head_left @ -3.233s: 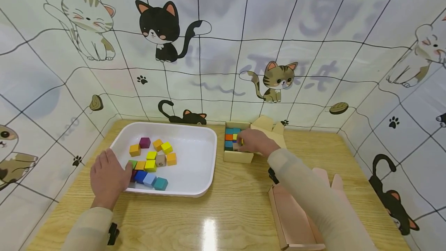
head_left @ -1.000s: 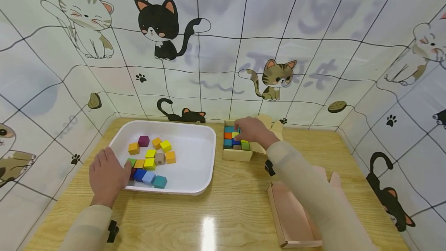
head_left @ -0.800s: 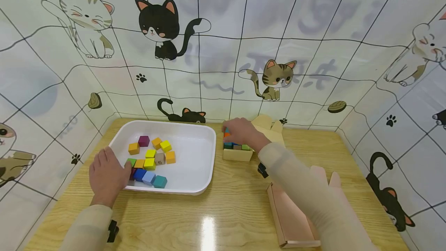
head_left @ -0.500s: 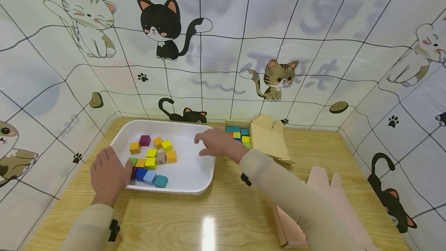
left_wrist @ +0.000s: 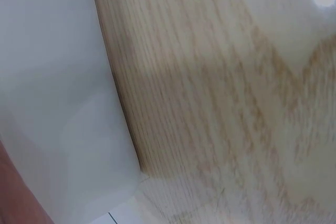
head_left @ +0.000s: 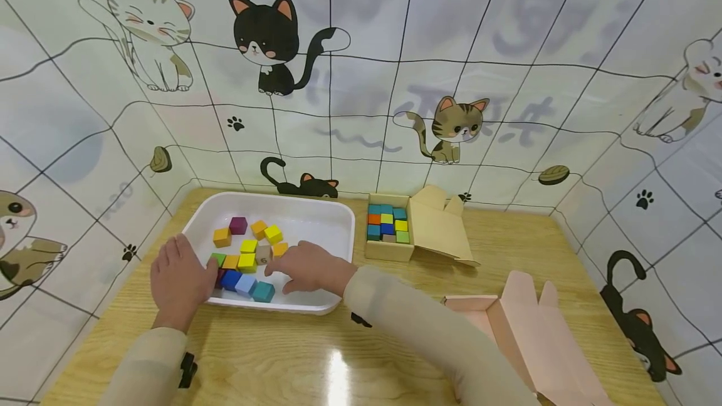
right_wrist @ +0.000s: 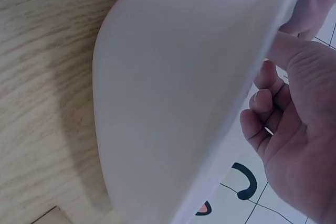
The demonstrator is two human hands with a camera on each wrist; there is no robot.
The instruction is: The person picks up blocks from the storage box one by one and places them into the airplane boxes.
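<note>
A white tray (head_left: pixel 329 205) holds several coloured cubes, among them a purple cube (head_left: pixel 238 225), a grey cube marked 6 (head_left: pixel 263 255) and a teal cube (head_left: pixel 263 292). My left hand (head_left: pixel 179 277) rests on the tray's left rim, thumb beside the green cube (head_left: pixel 218 259). Over the tray's middle, my right hand (head_left: pixel 307 267) has its index finger extended by the grey cube; whether it touches is unclear. In the right wrist view the tray wall (right_wrist: pixel 168 93) hides the cubes, and the right hand (right_wrist: pixel 304 124) shows bent fingers holding nothing visible.
Right of the tray, a small cardboard box (head_left: pixel 389 252) stands with its lid folded to the right and coloured cubes packed inside. An open pinkish box (head_left: pixel 470 302) lies at the front right, partly behind my right sleeve. A cat-patterned sheet surrounds the table (head_left: pixel 271 356).
My right hand has left the small box and moved left and forward over the tray to the cubes. My left hand stays on the rim.
</note>
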